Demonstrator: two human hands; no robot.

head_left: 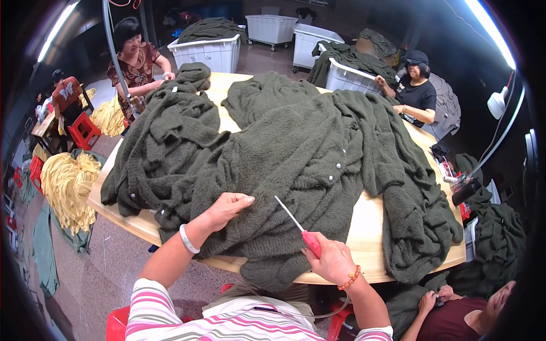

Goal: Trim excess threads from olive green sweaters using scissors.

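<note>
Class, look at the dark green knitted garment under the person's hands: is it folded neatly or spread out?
Spread out: the dark green garment lies open, rumpled across the wooden table.
</note>
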